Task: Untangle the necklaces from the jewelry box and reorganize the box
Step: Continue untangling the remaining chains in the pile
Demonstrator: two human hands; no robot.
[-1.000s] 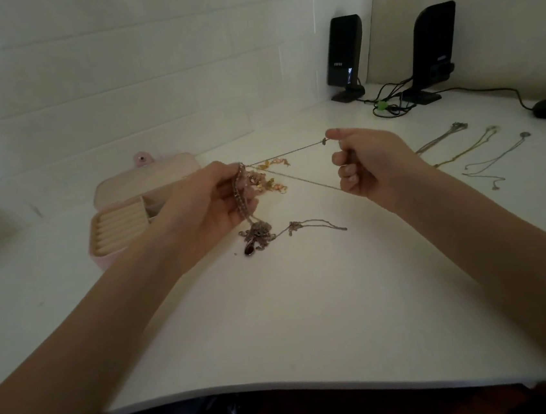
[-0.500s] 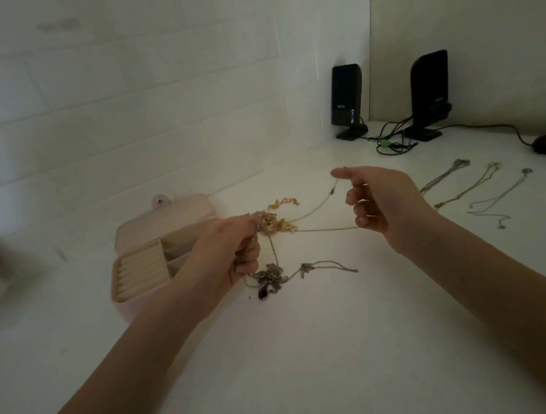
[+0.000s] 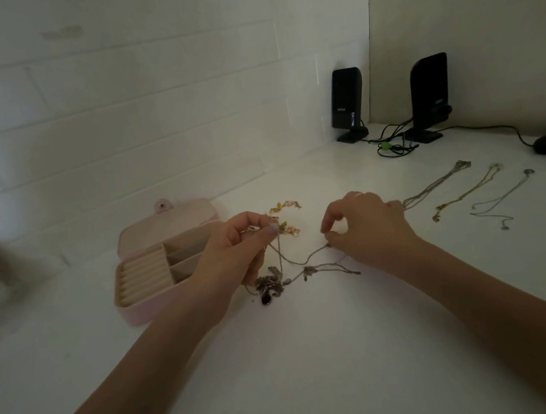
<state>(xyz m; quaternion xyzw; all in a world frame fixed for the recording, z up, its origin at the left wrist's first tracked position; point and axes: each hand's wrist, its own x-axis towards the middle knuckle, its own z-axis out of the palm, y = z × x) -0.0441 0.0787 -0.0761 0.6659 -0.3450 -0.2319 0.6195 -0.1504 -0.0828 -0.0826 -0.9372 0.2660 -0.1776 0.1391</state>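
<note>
3 necklaces [image 3: 465, 193] lie neat on the table [image 3: 314, 354]. My left hand [image 3: 235, 248] and right hand [image 3: 364, 227] each pinch a chain [image 3: 299, 260] from the knotted pile [image 3: 270, 286] beside the open pink jewelry box [image 3: 157, 269].

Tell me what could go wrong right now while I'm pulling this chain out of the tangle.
The thin chain runs from your left hand to your right hand; a hard pull could tighten the knotted cluster below. The loose gold chain lies close behind and might snag again.
</note>
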